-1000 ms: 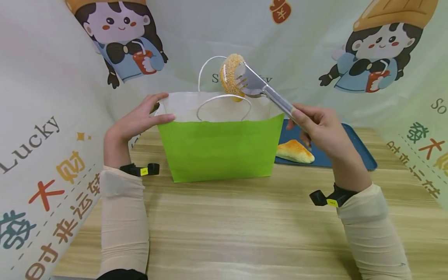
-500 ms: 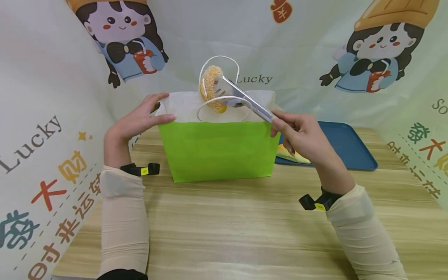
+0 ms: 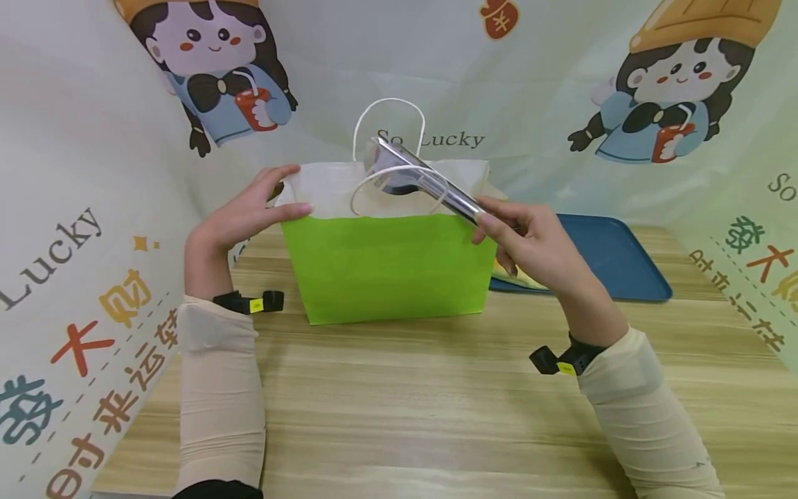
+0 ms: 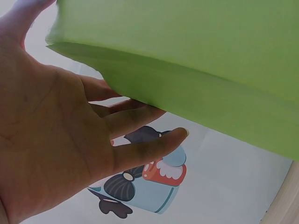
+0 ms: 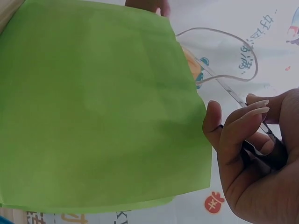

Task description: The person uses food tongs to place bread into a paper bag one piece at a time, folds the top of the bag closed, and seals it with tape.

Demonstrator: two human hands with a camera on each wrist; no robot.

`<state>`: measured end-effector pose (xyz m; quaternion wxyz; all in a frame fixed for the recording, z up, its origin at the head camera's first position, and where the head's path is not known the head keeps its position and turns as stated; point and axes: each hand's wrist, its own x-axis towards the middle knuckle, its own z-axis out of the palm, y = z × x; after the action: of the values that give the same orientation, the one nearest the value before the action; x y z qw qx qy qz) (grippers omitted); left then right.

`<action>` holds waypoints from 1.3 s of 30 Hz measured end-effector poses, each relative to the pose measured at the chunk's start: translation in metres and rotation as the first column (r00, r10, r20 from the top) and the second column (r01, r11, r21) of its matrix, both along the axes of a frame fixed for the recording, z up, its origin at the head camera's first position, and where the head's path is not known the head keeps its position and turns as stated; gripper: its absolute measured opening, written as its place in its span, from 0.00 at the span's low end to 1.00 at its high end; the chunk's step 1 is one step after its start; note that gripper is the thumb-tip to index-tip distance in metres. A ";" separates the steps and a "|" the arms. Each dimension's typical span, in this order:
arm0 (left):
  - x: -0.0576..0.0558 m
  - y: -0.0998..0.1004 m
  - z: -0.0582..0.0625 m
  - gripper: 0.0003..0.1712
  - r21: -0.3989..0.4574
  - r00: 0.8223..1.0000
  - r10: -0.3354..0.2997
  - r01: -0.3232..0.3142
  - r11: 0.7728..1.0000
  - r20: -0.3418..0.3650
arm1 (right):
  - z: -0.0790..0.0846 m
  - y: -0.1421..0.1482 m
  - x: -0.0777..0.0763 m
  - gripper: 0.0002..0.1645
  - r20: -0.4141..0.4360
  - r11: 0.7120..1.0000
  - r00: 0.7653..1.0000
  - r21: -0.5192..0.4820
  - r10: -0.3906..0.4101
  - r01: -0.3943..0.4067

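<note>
A green paper bag (image 3: 386, 267) with white cord handles (image 3: 388, 111) stands open on the wooden table (image 3: 436, 388). My left hand (image 3: 252, 208) holds the bag's top left corner, thumb on the front face and fingers along the side (image 4: 140, 151). My right hand (image 3: 524, 239) grips metal tongs (image 3: 430, 181), whose tips hang over the bag's mouth with nothing between them. In the right wrist view the right hand (image 5: 247, 149) holds the tongs (image 5: 229, 91) beside the bag (image 5: 93, 107). No doughnut is in sight.
A blue tray (image 3: 605, 256) lies right of the bag; a golden bread piece (image 3: 535, 283) on it is mostly hidden behind my right hand. Printed cartoon curtains (image 3: 75, 173) close in the back and both sides.
The tongs carried a sesame doughnut leftward and down over the bag's mouth. Now the doughnut is gone from the tongs and out of sight. The left hand stayed put.
</note>
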<state>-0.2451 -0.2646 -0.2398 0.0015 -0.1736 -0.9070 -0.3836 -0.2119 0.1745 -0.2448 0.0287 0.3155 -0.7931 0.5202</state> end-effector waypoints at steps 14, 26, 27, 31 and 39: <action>0.001 0.000 0.000 0.53 0.006 1.000 -0.001 0.001 1.000 -0.004 | 0.015 0.029 0.006 0.27 0.021 0.994 0.998 -0.093 -0.052 0.054; 0.001 0.001 0.000 0.53 0.013 1.000 0.013 -0.013 1.000 0.017 | 0.030 0.075 0.009 0.20 -0.008 0.960 1.000 -0.279 0.004 -0.006; 0.000 0.002 -0.001 0.52 0.014 1.000 0.013 -0.013 1.000 0.018 | 0.031 0.079 0.010 0.20 -0.009 0.955 1.000 -0.297 -0.008 0.005; -0.001 0.002 -0.001 0.52 0.020 1.000 0.013 -0.013 1.000 0.019 | 0.036 0.095 0.011 0.18 -0.018 0.930 0.996 -0.357 -0.093 0.080; 0.000 0.002 -0.001 0.51 0.022 1.000 -0.001 0.000 1.000 0.016 | 0.037 0.127 0.003 0.29 -0.039 0.886 0.885 -0.017 -0.463 0.463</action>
<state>-0.2454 -0.2629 -0.2405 -0.0042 -0.1706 -0.9027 -0.3950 -0.2094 0.3011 -0.2080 0.1696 0.1281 -0.8428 0.4945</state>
